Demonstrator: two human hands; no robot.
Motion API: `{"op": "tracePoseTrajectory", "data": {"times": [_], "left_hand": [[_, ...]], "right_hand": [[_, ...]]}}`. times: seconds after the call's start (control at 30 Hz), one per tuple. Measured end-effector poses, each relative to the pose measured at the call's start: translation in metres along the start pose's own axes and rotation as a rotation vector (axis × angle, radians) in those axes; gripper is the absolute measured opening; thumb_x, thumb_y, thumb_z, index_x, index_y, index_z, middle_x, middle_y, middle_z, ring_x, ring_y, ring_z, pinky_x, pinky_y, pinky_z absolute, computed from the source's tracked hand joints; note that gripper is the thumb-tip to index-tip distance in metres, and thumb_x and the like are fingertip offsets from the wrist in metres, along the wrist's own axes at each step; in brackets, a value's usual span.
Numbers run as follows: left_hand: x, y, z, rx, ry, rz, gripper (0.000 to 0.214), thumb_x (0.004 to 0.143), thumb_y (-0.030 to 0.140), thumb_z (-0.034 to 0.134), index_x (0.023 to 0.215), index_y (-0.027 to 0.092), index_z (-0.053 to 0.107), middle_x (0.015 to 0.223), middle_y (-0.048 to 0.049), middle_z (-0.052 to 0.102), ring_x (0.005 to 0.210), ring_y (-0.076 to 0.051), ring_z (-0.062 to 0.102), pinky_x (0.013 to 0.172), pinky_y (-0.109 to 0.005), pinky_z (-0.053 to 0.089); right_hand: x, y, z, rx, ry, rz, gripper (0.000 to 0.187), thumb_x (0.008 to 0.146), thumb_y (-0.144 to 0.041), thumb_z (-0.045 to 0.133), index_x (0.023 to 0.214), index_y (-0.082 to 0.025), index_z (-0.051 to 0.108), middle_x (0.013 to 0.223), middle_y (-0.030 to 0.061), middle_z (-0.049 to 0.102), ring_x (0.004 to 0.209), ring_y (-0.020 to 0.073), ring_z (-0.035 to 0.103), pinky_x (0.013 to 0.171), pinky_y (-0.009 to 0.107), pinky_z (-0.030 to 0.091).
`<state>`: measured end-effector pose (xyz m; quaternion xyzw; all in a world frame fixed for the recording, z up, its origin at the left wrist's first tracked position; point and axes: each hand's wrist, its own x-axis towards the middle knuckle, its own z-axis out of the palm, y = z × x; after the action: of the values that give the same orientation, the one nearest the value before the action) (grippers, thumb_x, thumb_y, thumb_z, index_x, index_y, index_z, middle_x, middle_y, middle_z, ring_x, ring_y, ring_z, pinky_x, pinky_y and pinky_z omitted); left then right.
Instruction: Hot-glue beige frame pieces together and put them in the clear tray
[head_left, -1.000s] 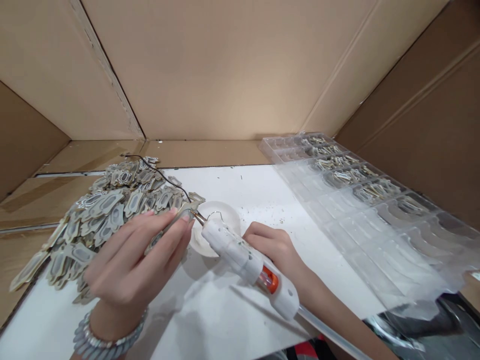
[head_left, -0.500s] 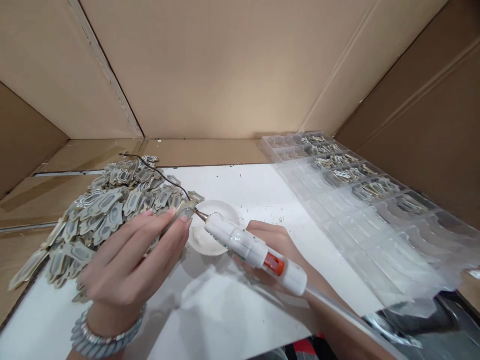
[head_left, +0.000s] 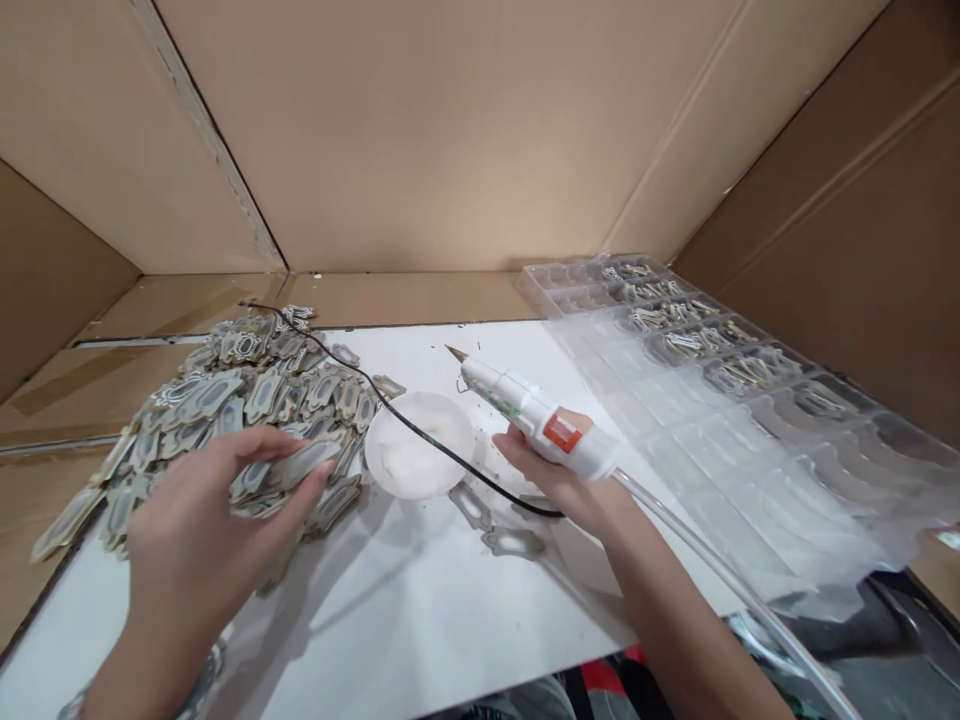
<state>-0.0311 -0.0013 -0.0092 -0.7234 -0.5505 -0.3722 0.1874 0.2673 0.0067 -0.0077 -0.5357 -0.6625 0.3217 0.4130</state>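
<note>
My left hand point(head_left: 217, 520) holds a flat, grey-beige scalloped plate point(head_left: 309, 460) between thumb and fingers, over the near right side of a heap of similar plates point(head_left: 217, 400). My right hand point(head_left: 555, 470) grips a white hot-glue pen point(head_left: 517, 395) with a pointed metal tip and an orange panel. A long clear glue stick point(head_left: 735, 580) runs out of its rear end. The pen's tip points up and left, apart from the plate. Between my hands stands a round white dish point(head_left: 420, 490) with whitish contents. Two loose plates point(head_left: 514, 543) lie beside my right hand.
A black cord point(head_left: 375, 385) runs from the back left across the dish towards my right hand. On the right, a clear compartment tray point(head_left: 675, 420) holds several small metal-looking pieces in its far and right-hand compartments. Cardboard walls point(head_left: 450, 140) enclose the back and sides.
The glue pen's tip has left the plate and moved up and right with my right hand. My left hand has drawn back left with a plate. The cord now stretches across the dish.
</note>
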Motion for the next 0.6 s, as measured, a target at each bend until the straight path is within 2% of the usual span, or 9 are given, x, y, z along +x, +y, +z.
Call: {"op": "tracePoseTrajectory", "data": {"times": [0.07, 0.17, 0.27, 0.33, 0.43, 0.53, 0.6], "left_hand": [[-0.011, -0.009, 0.002, -0.026, -0.027, 0.095, 0.026, 0.087, 0.051, 0.069, 0.083, 0.026, 0.067, 0.067, 0.0057, 0.069, 0.057, -0.016, 0.065, 0.049, -0.028, 0.043], [-0.027, -0.013, 0.005, 0.007, -0.088, 0.162, 0.023, 0.087, 0.049, 0.068, 0.08, 0.027, 0.065, 0.057, 0.0074, 0.062, 0.049, -0.015, 0.059, 0.046, -0.03, 0.037], [-0.039, -0.009, 0.007, 0.157, -0.248, 0.1, 0.022, 0.098, 0.043, 0.049, 0.09, 0.029, 0.064, 0.062, 0.0039, 0.061, 0.061, -0.021, 0.065, 0.054, -0.033, 0.044], [-0.041, -0.006, 0.008, 0.177, -0.272, 0.081, 0.02, 0.099, 0.041, 0.048, 0.093, 0.029, 0.064, 0.065, 0.0035, 0.062, 0.065, -0.022, 0.066, 0.056, -0.034, 0.045], [-0.035, -0.002, 0.005, 0.1, -0.159, 0.097, 0.021, 0.095, 0.048, 0.057, 0.093, 0.029, 0.065, 0.06, 0.0051, 0.061, 0.056, -0.02, 0.06, 0.05, -0.031, 0.04], [-0.027, 0.012, -0.003, 0.0, -0.203, 0.004, 0.02, 0.097, 0.044, 0.052, 0.096, 0.028, 0.065, 0.07, 0.0033, 0.066, 0.06, -0.017, 0.062, 0.051, -0.027, 0.044], [-0.025, 0.029, -0.007, -0.207, -0.27, 0.038, 0.015, 0.095, 0.04, 0.057, 0.096, 0.027, 0.066, 0.076, 0.0042, 0.07, 0.054, -0.012, 0.06, 0.048, -0.022, 0.046]], "right_hand": [[0.0, 0.0, 0.0, -0.002, 0.0, -0.007, 0.039, 0.087, -0.04, 0.061, 0.06, -0.023, 0.038, 0.055, -0.0048, 0.039, 0.053, 0.0119, 0.04, 0.05, 0.027, 0.033], [0.0, 0.0, 0.001, -0.003, -0.009, 0.007, 0.039, 0.087, -0.04, 0.061, 0.06, -0.024, 0.037, 0.055, -0.0045, 0.038, 0.052, 0.0116, 0.039, 0.048, 0.026, 0.033], [-0.001, -0.001, 0.002, 0.012, -0.004, 0.013, 0.043, 0.086, -0.044, 0.063, 0.06, -0.024, 0.035, 0.055, -0.0043, 0.037, 0.05, 0.0115, 0.039, 0.045, 0.027, 0.032], [-0.001, 0.0, 0.003, 0.026, -0.004, 0.011, 0.044, 0.085, -0.046, 0.064, 0.061, -0.024, 0.035, 0.055, -0.0043, 0.037, 0.05, 0.0115, 0.039, 0.044, 0.027, 0.034], [-0.001, 0.001, 0.002, 0.032, -0.017, 0.019, 0.04, 0.087, -0.043, 0.062, 0.062, -0.024, 0.037, 0.056, -0.0039, 0.039, 0.051, 0.0118, 0.041, 0.046, 0.026, 0.037], [-0.001, 0.001, 0.001, 0.015, -0.015, 0.027, 0.036, 0.087, -0.039, 0.06, 0.063, -0.023, 0.039, 0.058, -0.0029, 0.042, 0.052, 0.0121, 0.043, 0.046, 0.026, 0.037], [-0.001, 0.002, 0.001, 0.019, -0.009, 0.036, 0.034, 0.086, -0.039, 0.06, 0.064, -0.023, 0.041, 0.06, -0.0026, 0.045, 0.053, 0.0125, 0.045, 0.049, 0.027, 0.038]]}}
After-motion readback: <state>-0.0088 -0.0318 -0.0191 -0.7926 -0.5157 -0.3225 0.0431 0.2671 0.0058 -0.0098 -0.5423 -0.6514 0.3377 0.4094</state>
